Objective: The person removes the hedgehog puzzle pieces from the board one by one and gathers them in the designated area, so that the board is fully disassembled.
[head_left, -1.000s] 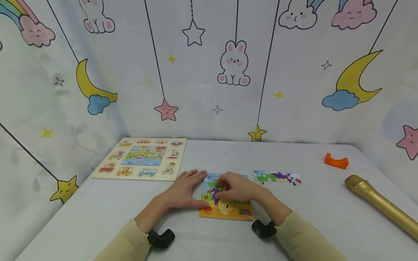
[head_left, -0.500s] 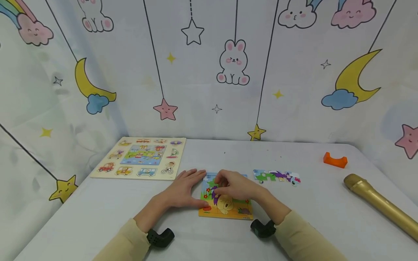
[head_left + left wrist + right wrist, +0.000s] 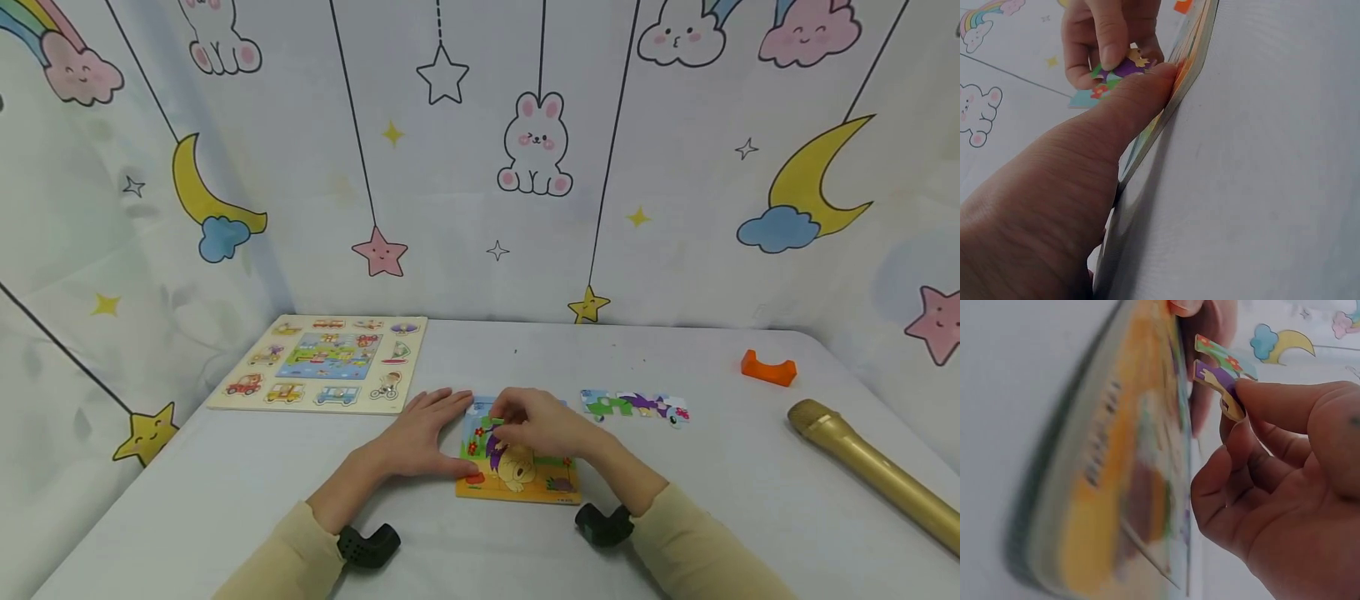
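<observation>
A small puzzle board [image 3: 543,497] with an orange lower edge and a yellow animal picture lies on the table between both hands. My left hand [image 3: 420,440] rests at its left side, fingers spread and straight, with the thumb lying over the board's edge. Above the board, my right hand [image 3: 546,423] pinches a jigsaw piece between thumb and fingers. In the right wrist view this jigsaw piece [image 3: 1215,376] shows purple, green and red flowers, and it is tilted and raised off the board. The left wrist view also shows the pinched piece beyond my left thumb [image 3: 1138,94].
Joined jigsaw pieces [image 3: 622,406] lie in a strip behind and right of the board. A larger vehicle puzzle board [image 3: 311,402] sits at the back left. An orange curved block [image 3: 768,372] and a gold microphone [image 3: 862,462] are on the right. A patterned cloth hangs behind.
My right hand has moved slightly up and back over the board, still pinching the jigsaw piece. My left hand has stayed where it was.
</observation>
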The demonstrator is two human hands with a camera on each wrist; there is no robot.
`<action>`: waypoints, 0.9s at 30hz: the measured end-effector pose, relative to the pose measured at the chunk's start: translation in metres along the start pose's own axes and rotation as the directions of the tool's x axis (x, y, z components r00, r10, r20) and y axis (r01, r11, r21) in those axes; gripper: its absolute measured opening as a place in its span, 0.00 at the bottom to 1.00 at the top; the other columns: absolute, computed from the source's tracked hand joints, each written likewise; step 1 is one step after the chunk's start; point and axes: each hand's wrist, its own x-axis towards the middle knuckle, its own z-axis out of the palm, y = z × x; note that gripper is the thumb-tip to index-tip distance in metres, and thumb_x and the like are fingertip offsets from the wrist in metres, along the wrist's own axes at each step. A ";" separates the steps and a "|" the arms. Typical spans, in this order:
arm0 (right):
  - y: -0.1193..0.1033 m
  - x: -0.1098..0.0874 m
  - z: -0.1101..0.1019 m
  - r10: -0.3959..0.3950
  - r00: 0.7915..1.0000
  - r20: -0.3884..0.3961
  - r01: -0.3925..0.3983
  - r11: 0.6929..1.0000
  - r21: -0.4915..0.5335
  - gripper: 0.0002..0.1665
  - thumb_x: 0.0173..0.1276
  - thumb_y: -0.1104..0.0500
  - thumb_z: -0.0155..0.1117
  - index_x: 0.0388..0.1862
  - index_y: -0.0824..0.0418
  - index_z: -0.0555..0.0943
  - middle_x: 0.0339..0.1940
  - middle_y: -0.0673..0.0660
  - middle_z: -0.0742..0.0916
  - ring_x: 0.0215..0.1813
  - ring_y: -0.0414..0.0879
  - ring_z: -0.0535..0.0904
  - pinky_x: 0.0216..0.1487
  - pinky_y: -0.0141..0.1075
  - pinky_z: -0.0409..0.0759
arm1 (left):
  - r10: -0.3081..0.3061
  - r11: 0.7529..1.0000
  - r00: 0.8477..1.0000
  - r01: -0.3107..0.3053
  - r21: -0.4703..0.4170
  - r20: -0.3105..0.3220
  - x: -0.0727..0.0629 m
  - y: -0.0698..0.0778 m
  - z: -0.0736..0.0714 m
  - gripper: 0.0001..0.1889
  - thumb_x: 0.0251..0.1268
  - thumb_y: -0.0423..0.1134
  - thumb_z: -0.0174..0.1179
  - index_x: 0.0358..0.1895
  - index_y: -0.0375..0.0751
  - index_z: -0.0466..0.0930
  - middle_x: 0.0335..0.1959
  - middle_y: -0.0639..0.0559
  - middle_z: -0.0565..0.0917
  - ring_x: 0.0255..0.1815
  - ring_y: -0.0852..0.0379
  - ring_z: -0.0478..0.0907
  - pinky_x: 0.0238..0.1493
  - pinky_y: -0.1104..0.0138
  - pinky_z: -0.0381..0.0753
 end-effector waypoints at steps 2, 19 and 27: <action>0.001 -0.002 -0.006 -0.018 1.000 -0.014 0.018 1.000 0.021 0.07 0.73 0.60 0.65 0.46 0.61 0.79 0.37 0.50 0.83 0.40 0.46 0.78 0.42 0.35 0.80 | -0.006 1.000 1.000 0.006 0.006 0.001 0.000 0.000 0.000 0.53 0.52 0.70 0.66 0.79 0.47 0.62 0.78 0.53 0.63 0.80 0.45 0.50 0.78 0.46 0.43; 0.032 -0.066 -0.083 0.099 0.984 -0.145 -0.094 0.995 0.041 0.11 0.73 0.58 0.65 0.48 0.63 0.80 0.40 0.55 0.83 0.45 0.52 0.77 0.47 0.44 0.82 | -0.008 1.000 1.000 0.008 0.022 0.007 0.001 0.001 0.002 0.54 0.52 0.72 0.65 0.79 0.47 0.60 0.79 0.53 0.61 0.80 0.46 0.49 0.78 0.47 0.41; 0.058 -0.088 -0.087 0.158 0.981 -0.111 -0.153 0.987 0.048 0.12 0.72 0.59 0.66 0.48 0.64 0.79 0.38 0.55 0.81 0.44 0.51 0.76 0.41 0.36 0.79 | -0.013 1.000 1.000 0.013 0.028 0.006 0.001 0.001 0.001 0.53 0.53 0.71 0.65 0.79 0.47 0.61 0.79 0.52 0.62 0.80 0.45 0.50 0.78 0.46 0.42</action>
